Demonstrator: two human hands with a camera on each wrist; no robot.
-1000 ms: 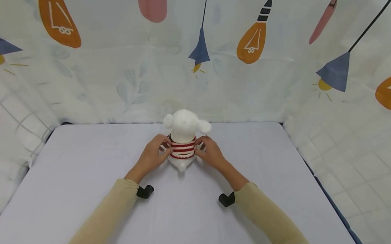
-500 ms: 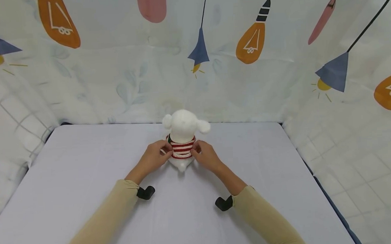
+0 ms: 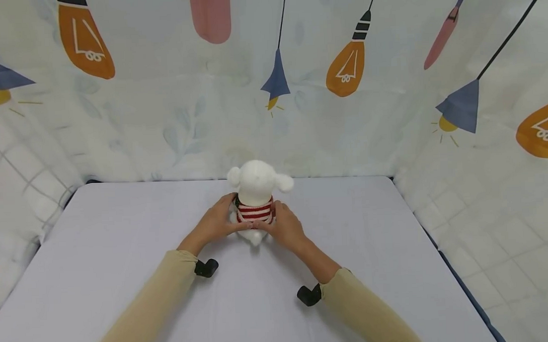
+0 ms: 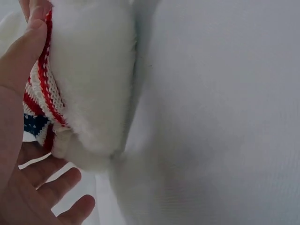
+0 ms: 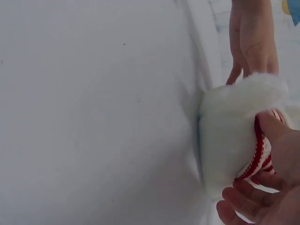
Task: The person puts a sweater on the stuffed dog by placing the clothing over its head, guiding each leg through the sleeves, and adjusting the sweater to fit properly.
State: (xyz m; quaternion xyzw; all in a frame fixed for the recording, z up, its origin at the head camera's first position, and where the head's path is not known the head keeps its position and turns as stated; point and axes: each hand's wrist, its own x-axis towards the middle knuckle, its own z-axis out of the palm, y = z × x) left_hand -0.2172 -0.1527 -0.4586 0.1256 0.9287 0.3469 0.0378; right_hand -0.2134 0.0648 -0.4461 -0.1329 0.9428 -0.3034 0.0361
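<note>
A white plush toy (image 3: pixel 255 179) with round ears or limbs at its head sits with its back to me. It wears a knitted red-and-white striped sweater (image 3: pixel 255 213). My left hand (image 3: pixel 214 221) and right hand (image 3: pixel 287 228) hold it from either side, thumbs meeting at the back hem. In the left wrist view the thumb lies on the red hem of the sweater (image 4: pixel 44 79), with fingers spread below and a navy patch (image 4: pixel 35 124) between. The right wrist view has my right hand (image 5: pixel 286 154) with its thumb on the hem (image 5: pixel 258 154) and fingers curled beneath.
A white cloth-covered table (image 3: pixel 242 313) lies under the toy. Close behind stands a pale curtain (image 3: pixel 227 127) printed with lamps and bulbs. Black wrist cameras, left one (image 3: pixel 207 268) and right one (image 3: pixel 309 294), stick out from the tan sleeves.
Both thumbs have moved inward along the sweater's hem and now meet at the toy's back. The fingers have shifted to its sides. The head view has tilted slightly up.
</note>
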